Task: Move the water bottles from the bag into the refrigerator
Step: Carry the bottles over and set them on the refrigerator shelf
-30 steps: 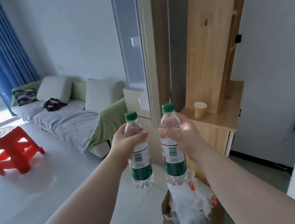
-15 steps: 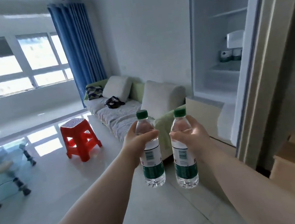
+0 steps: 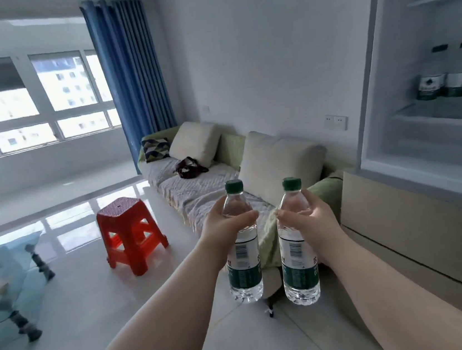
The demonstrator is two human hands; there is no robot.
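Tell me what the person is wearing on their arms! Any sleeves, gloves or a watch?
Nothing that shows. The left arm and right arm are bare right to the picture's edge, with no sleeves. The left grip and right grip have no gloves. I see no watch, bracelet or ring.

Label on right bottle (image 3: 298, 253): white over green, barcode (image 3: 294, 250) w/ digits too small to read. One Chinese char at label's right edge, looks like 农, partly cut off.
Label on left bottle (image 3: 244, 272): same type, barcode there too, digits unreadable. Char fragment at left edge, can't make out.
Fridge-shelf bottles (image 3: 457, 83): labels w/ dark emblem, txt blurred.
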